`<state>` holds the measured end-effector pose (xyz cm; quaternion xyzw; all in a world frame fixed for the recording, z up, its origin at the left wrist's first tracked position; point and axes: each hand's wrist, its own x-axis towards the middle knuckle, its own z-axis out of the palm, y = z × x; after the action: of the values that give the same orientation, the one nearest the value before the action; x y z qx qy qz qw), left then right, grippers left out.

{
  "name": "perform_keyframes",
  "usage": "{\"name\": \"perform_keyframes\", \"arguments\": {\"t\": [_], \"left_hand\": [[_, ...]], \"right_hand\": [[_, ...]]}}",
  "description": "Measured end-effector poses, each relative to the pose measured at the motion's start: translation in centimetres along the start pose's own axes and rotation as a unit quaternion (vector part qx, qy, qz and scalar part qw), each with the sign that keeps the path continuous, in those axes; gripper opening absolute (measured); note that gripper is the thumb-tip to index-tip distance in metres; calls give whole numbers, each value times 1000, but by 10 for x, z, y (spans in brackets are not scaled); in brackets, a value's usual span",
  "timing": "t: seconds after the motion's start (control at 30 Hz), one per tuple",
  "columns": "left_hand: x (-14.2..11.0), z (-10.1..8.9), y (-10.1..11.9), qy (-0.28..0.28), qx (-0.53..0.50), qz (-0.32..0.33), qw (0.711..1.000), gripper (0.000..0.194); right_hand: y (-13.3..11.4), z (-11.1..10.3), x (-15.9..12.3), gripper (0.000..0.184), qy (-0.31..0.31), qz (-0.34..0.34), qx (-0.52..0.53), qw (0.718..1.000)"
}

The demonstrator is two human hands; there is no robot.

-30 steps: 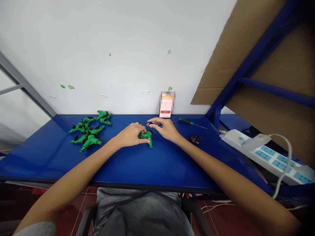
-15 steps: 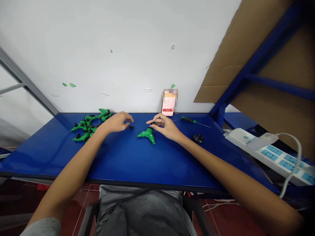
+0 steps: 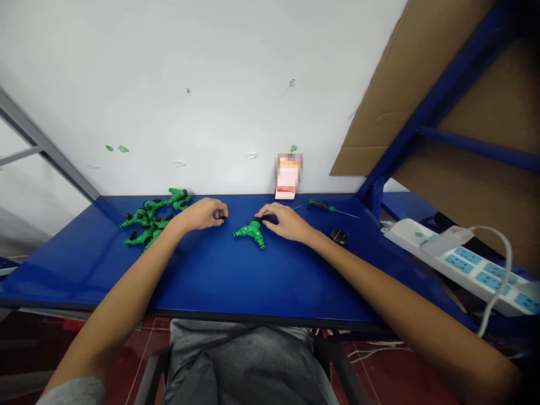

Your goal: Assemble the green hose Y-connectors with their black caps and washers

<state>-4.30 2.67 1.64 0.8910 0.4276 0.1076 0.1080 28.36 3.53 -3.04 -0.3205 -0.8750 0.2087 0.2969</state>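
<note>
Left hand [image 3: 202,214] is curling, fingertips pinching a small black part [image 3: 221,216]. Right hand [image 3: 284,221] is closing over a dark piece, grip unclear, just beside the green Y hose connector [image 3: 253,233] lying on the blue counter [image 3: 202,275]. Risk: a loose pinch dropping the part, which then rolls away.

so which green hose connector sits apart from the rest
The Y-shaped hose connector between the left hand and right hand; the others lie heaped farther left.
</note>
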Motion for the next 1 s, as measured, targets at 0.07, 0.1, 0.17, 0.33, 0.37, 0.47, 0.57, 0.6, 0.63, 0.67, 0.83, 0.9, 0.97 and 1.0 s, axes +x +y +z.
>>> {"name": "perform_keyframes", "arguments": {"t": [0.07,0.1,0.17,0.33,0.37,0.47,0.57,0.6,0.63,0.67,0.83,0.9,0.97,1.0], "left_hand": [[0,0,2,1,1,6,1000,23],[0,0,4,1,5,10,1000,23],[0,1,7,-4,14,17,1000,23],[0,4,13,-16,27,25,999,21],[0,4,15,-10,28,24,999,22],[0,3,26,53,16,32,998,26],[-1,3,45,143,-29,65,987,25],[-1,5,53,163,-46,79,982,24],[-1,6,60,174,-59,92,979,23],[-2,9,67,180,-64,103,976,23],[0,24,86,178,-14,112,978,29],[2,28,89,186,-1,114,976,27],[3,31,89,194,4,119,974,25],[3,32,89,197,4,121,973,25]], "right_hand": [[-6,-1,1,20,0,7,67,998],[-9,-2,2,18,6,12,103,995],[-15,-4,3,18,25,17,167,986],[-27,-5,4,21,53,12,243,969],[-28,-5,4,23,53,12,245,968],[-30,-3,3,26,47,13,242,969],[-31,-1,2,30,35,13,225,974],[-32,-1,1,32,35,10,209,977],[-34,-1,0,35,37,7,187,982],[-36,-1,0,39,41,1,160,986],[-47,-3,-3,63,32,-37,50,998],[-51,-3,-4,67,26,-45,35,998],[-54,-2,-4,67,24,-48,34,998],[-55,-2,-4,67,25,-49,36,998]]}}
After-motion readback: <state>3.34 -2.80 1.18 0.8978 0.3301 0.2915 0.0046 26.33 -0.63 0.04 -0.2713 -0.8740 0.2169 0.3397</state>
